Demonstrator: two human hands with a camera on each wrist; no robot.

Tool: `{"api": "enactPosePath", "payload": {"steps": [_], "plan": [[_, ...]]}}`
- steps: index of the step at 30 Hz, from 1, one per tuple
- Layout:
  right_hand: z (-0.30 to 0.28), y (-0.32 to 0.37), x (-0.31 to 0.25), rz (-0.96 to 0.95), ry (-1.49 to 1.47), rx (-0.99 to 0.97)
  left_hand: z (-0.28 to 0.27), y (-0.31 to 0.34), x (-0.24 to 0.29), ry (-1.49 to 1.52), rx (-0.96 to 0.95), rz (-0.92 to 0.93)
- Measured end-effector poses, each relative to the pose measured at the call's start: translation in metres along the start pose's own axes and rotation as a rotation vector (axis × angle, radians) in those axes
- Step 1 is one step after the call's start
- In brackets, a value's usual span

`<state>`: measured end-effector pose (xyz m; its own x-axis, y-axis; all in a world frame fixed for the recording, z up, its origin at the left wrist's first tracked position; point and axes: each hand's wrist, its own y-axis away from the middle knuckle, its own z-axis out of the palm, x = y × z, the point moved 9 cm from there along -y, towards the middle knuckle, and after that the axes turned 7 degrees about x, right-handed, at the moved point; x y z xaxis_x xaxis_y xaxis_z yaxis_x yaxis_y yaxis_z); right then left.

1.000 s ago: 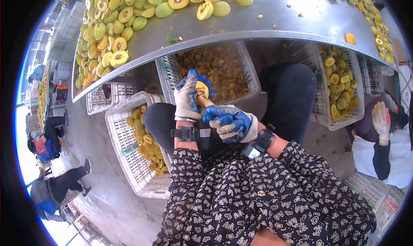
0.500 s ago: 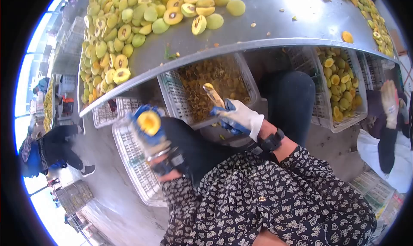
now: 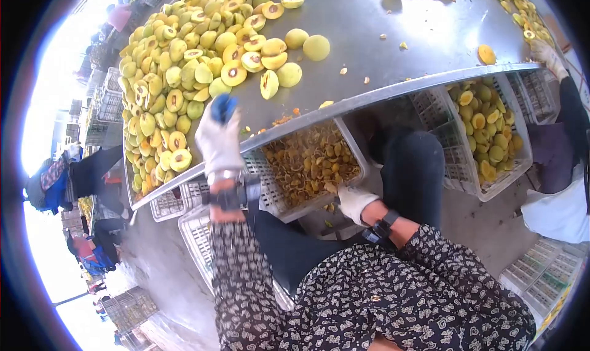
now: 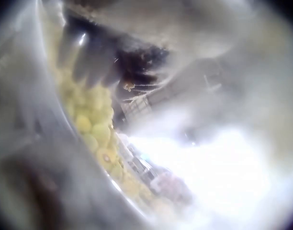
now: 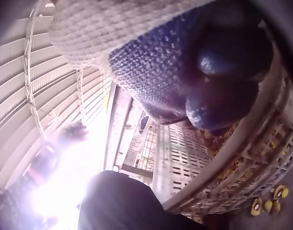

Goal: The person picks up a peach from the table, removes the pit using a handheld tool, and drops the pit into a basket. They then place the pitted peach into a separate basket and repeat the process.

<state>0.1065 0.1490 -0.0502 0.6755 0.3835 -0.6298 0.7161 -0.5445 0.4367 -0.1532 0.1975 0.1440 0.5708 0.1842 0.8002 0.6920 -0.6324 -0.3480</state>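
Observation:
My left hand, in a white glove with blue-coated fingers, reaches over the metal table's front edge beside a pile of halved yellow-green stone fruit. Blurred in the left wrist view, its dark fingers extend over the fruit, and no fruit shows in them. My right hand, gloved alike, stays low by the near side of a crate of brownish scraps. Its blue fingers are curled in the right wrist view. The wooden-handled scooping tool in its grip is mostly hidden.
The metal table has a raised front lip above the crates. A white crate of hollowed fruit halves stands at the right, and another white crate by my left leg. Another person's gloved hand is at the table's right end.
My left hand took a yellow fruit half away from the tool toward the left crate, then rose to the table pile without visible fruit. The right hand moved right and lower, keeping the tool.

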Motion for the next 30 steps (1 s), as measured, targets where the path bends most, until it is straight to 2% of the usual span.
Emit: {"api": "enactPosePath", "payload": {"steps": [1,2,4,6,7,8,10,12,14,15,16,17,20,22,24,25,26,27,28,30], "plan": [[-0.009,0.003,-0.004,0.058,-0.094,-0.007,0.024,-0.012,0.0,-0.064,-0.086,-0.123],[-0.014,0.002,-0.005,0.06,-0.097,-0.005,0.043,-0.026,-0.001,-0.269,-0.124,-0.028],[-0.015,0.0,-0.003,0.119,-0.178,-0.07,0.075,-0.041,-0.006,-0.386,-0.197,0.042],[-0.017,0.001,-0.001,0.134,-0.18,-0.08,0.107,-0.039,-0.025,-0.278,-0.41,-0.055],[-0.017,-0.001,-0.003,0.115,-0.184,-0.078,0.11,-0.038,-0.022,-0.378,-0.377,0.07],[-0.018,0.0,-0.004,0.096,-0.186,-0.08,0.111,-0.037,-0.027,-0.38,-0.383,0.068],[-0.014,-0.002,-0.003,0.095,-0.197,-0.054,0.106,-0.022,0.0,-0.546,-0.424,0.089],[-0.015,0.0,-0.005,0.083,-0.202,-0.026,0.099,-0.015,-0.004,-0.523,-0.401,0.075],[-0.02,0.005,-0.005,0.136,-0.404,-0.039,0.075,-0.003,-0.03,0.13,-0.236,-0.434],[-0.026,0.009,-0.008,0.13,-0.399,-0.039,0.063,0.002,-0.033,0.45,-0.188,-0.458],[-0.03,0.012,-0.007,0.2,-0.493,-0.053,0.047,0.019,-0.01,0.52,-0.177,-0.591],[-0.028,0.015,-0.007,0.268,-0.584,-0.074,0.038,0.024,-0.013,0.717,-0.18,-0.597],[-0.012,0.001,-0.004,0.242,-0.643,-0.018,0.008,0.059,-0.009,1.256,-0.119,-0.698],[-0.009,-0.006,-0.016,0.143,-0.768,-0.027,-0.003,0.089,-0.019,1.466,0.088,-0.739],[-0.022,0.0,-0.029,0.1,-0.701,0.036,-0.003,0.119,-0.037,1.727,0.24,-0.884],[-0.029,0.008,-0.039,0.115,-0.692,0.03,-0.001,0.128,-0.041,1.814,0.138,-0.785],[-0.048,0.017,-0.058,0.042,-0.643,0.089,0.0,0.14,-0.046,1.659,0.133,-0.801],[-0.063,0.024,-0.074,-0.031,-0.592,0.149,0.002,0.148,-0.05,1.626,0.147,-0.82],[-0.066,0.028,-0.081,-0.02,-0.583,0.147,0.003,0.156,-0.055,1.592,0.16,-0.836],[-0.068,0.035,-0.109,-0.191,-0.401,0.126,0.005,0.162,-0.059,1.565,0.1,-0.796]]}}
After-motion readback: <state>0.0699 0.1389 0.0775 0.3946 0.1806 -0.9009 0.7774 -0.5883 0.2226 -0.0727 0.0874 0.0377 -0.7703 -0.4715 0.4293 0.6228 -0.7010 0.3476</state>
